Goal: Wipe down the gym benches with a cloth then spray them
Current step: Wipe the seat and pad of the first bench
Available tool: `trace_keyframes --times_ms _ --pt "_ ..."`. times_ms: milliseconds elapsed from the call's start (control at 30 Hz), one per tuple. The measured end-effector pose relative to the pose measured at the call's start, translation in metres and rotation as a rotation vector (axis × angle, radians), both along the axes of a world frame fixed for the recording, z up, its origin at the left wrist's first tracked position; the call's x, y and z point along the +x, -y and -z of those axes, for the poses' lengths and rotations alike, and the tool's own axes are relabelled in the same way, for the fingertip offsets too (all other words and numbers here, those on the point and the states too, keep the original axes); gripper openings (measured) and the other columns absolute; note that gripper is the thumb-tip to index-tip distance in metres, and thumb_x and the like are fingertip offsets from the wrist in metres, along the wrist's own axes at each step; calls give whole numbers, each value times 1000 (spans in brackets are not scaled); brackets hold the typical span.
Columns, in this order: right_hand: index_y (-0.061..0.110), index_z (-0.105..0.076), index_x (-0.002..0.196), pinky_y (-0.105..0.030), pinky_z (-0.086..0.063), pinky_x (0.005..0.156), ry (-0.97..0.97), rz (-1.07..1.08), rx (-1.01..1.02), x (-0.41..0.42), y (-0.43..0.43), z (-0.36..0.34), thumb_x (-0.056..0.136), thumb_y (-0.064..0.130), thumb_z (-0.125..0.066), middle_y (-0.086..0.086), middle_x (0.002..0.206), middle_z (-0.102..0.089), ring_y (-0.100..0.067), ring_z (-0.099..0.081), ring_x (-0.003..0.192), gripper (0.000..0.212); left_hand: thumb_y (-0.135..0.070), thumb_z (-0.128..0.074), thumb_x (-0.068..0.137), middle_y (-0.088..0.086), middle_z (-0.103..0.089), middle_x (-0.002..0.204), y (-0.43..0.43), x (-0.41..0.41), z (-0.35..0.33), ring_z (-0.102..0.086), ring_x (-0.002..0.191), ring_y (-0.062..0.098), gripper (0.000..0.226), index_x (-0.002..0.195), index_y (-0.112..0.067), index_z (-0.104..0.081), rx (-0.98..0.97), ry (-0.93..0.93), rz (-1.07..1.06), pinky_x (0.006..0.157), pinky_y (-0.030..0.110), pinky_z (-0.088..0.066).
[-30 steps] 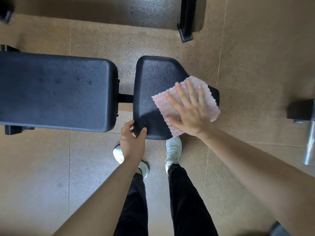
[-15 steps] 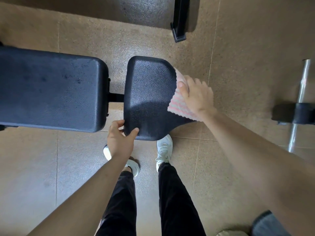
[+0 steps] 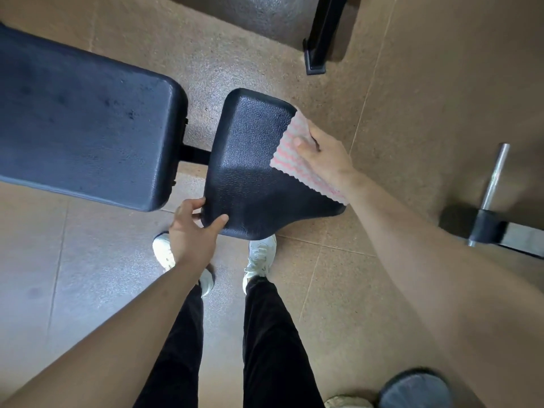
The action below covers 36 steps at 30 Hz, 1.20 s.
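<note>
A black gym bench lies below me: a long back pad (image 3: pixel 88 134) on the left and a smaller seat pad (image 3: pixel 250 160) in the middle. My left hand (image 3: pixel 191 234) grips the seat pad's near left corner, thumb on top. A pink and white cloth (image 3: pixel 297 160) is draped over the seat pad's right edge. My right hand (image 3: pixel 323 154) holds the cloth against that edge, its fingers curled over the side and out of sight.
My legs in black trousers and white shoes (image 3: pixel 259 257) stand just before the seat. A black frame foot (image 3: pixel 319 39) stands at the top, a steel bar with a black base (image 3: pixel 488 207) at the right. A dark round object (image 3: pixel 415 390) lies at the bottom right.
My right hand slid the cloth from the top of the seat pad to its right edge and curled over it. The left hand kept its grip on the corner.
</note>
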State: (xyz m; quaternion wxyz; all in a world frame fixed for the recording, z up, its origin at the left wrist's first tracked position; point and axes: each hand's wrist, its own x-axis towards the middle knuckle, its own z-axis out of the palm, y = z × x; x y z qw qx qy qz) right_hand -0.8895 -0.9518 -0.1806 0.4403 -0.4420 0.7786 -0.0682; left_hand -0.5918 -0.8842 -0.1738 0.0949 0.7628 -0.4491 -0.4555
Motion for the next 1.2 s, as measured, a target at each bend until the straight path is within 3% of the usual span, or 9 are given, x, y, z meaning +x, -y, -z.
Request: trace_keyframes --times_ms 133,300,433,567,667,767,833,1033,1200 --pt "36 -41 151 -43 -33 120 189 30 -79 19 47 8 91 58 -57 6 149 -53 -16 -47 139 66 -35 -87 78 -8 -67 120 4 2 -2 -64 104 14 50 120 -24 -63 19 -11 11 86 36 -54" --pt "25 -42 152 -36 -32 118 20 -281 -76 45 98 -1 95 54 -60 2 154 -47 -20 -44 141 66 -25 -84 83 -16 -62 115 5 10 -5 -60 101 4 45 123 -27 -64 34 -54 25 66 4 -41" --pt "28 -42 152 -35 -35 111 -67 -524 -100 57 118 -4 95 56 -57 1 149 -53 -25 -49 136 65 -21 -82 83 -24 -61 116 -2 17 -2 -59 103 -8 48 126 -36 -64 57 -155 -32 85 17 -50" --pt "36 -56 139 -45 -36 105 -243 -850 -198 86 123 2 96 58 -50 4 149 -47 -26 -42 136 49 -25 -78 88 -25 -63 112 -7 21 -3 -59 105 -10 45 127 -42 -63 80 -203 -80 85 12 -48" --pt "37 -67 123 -52 -24 109 -340 -1003 -222 105 114 8 94 62 -44 10 142 -53 -25 -31 140 44 -22 -75 91 -23 -68 110 -8 23 -5 -63 103 -8 35 121 -39 -67 51 -207 -150 85 12 -51" --pt "39 -70 120 -60 5 116 -266 -1040 -199 123 89 14 94 62 -47 14 135 -59 -22 -27 145 42 -16 -71 93 -17 -72 110 -8 24 -8 -67 101 -1 27 115 -30 -71 -27 -141 -244 81 4 -49" --pt "37 -72 118 -59 10 116 -188 -1072 -218 137 65 15 93 62 -50 14 129 -62 -19 -32 142 41 -13 -69 94 -14 -73 109 -6 27 -8 -68 100 2 24 114 -26 -72 -59 -134 -283 76 1 -46" --pt "36 -70 118 -58 -1 120 -85 -1160 -262 168 0 17 88 65 -51 16 133 -61 -13 -37 140 46 -8 -63 96 -4 -75 108 5 46 -6 -66 95 5 22 115 -14 -73 -171 -107 -241 80 3 -45" --pt "18 -66 130 -39 -20 120 135 -837 -434 159 -9 7 83 52 -69 -3 147 -53 -23 -42 141 58 -18 -63 98 -20 -68 108 19 41 2 -64 105 4 26 124 -21 -69 -112 -263 -155 95 20 -49"
